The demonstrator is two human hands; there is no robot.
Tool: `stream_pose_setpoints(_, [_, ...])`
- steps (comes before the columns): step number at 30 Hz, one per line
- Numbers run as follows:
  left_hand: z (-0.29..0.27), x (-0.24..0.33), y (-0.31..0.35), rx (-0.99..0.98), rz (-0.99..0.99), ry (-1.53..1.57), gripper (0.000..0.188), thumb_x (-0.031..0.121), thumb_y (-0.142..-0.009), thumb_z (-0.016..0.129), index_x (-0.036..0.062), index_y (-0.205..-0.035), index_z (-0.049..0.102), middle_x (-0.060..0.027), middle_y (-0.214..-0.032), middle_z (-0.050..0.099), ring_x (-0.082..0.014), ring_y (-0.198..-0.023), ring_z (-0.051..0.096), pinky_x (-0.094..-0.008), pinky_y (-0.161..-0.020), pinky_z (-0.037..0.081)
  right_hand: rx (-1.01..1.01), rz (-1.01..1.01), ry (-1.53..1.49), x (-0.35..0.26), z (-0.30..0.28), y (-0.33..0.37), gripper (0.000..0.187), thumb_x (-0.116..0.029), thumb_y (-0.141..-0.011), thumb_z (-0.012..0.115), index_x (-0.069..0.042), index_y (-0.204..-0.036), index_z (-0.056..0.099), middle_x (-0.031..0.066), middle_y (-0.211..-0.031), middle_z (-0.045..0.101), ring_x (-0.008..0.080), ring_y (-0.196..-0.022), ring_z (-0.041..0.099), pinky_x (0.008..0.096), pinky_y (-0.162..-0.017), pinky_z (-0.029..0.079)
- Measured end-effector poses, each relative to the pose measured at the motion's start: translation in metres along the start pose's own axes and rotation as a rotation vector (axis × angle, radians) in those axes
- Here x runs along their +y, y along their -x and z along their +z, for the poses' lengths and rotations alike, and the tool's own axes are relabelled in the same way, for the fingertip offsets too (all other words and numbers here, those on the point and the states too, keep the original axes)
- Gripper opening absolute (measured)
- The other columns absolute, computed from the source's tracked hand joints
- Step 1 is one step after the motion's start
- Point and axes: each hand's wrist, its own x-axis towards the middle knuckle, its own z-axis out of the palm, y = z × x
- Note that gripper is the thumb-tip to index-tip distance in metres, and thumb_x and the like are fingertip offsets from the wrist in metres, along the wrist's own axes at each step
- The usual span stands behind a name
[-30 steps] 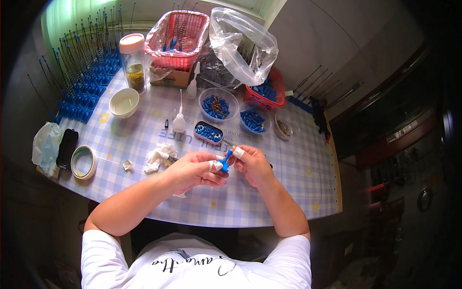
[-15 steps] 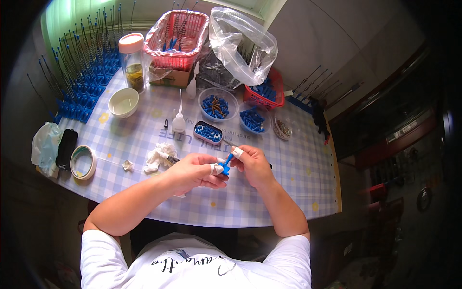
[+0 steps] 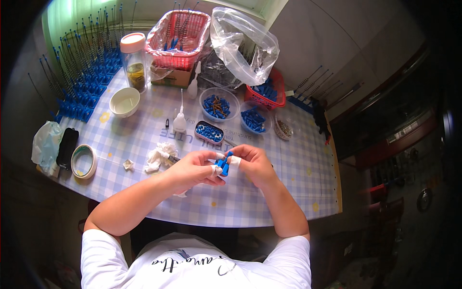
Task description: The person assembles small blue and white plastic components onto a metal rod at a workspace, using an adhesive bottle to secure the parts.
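Note:
Near the table's front, my left hand (image 3: pixel 197 167) grips a small blue plastic part (image 3: pixel 223 166) between thumb and fingers. My right hand (image 3: pixel 249 163) pinches the same part at its upper end, so both hands meet on it. White tape is wrapped round some fingertips of each hand. The part's exact shape is partly hidden by the fingers. Just beyond the hands sits an oval tin (image 3: pixel 209 132) with small blue and white pieces. Left of my left hand lies crumpled white tissue (image 3: pixel 160 156), with a dark, slim tool partly on it.
Bowls of blue pieces (image 3: pixel 253 120) and brass-coloured pieces (image 3: pixel 220 105), a dish of small metal bits (image 3: pixel 283 128) and squeeze bottles (image 3: pixel 179 123) stand beyond. Further back are red baskets (image 3: pixel 178 58) and a lidded jar (image 3: pixel 135 72). At left are a white bowl (image 3: pixel 124 108), a tape roll (image 3: pixel 83 162) and blue racks of springs.
My right hand has come in closer to my left. The blue part has turned between my fingers and shows more of its wide side.

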Motion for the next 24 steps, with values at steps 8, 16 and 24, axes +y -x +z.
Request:
stream_pose_setpoints(8, [0.010,0.010,0.014,0.271,0.207,-0.945,0.052,0.015,-0.081,0.062,-0.0010,-0.127,0.043,-0.0107,-0.080,0.065,-0.0171,-0.068,0.063,-0.0297,-0.061,0.049,-0.038,-0.257,0.598,-0.005,0.008,0.008,0.014,-0.003,-0.074,0.067,-0.004,-0.088,0.064,0.0015,-0.080,0.061,0.0057,-0.062,0.053,0.0211,-0.057,0.042])
stream_pose_setpoints(16, [0.005,0.016,0.022,0.348,0.368,-1.211,0.038,0.011,-0.072,0.063,0.0007,-0.108,0.057,-0.0124,-0.069,0.060,-0.0271,-0.062,0.061,-0.0367,-0.061,0.048,-0.065,-0.375,0.742,-0.001,0.015,0.007,0.017,-0.003,-0.071,0.066,-0.004,-0.088,0.064,0.0041,-0.080,0.059,0.0098,-0.060,0.052,0.0227,-0.054,0.042])
stream_pose_setpoints(24, [-0.004,0.006,0.012,0.301,0.460,-1.285,0.031,0.011,-0.071,0.067,0.0046,-0.101,0.061,-0.0092,-0.085,0.060,-0.0229,-0.063,0.061,-0.0343,-0.061,0.049,-0.117,-0.389,0.844,0.005,0.020,0.004,0.013,-0.007,-0.073,0.066,-0.004,-0.085,0.063,0.0081,-0.078,0.060,0.0242,-0.071,0.061,0.0342,-0.060,0.048])
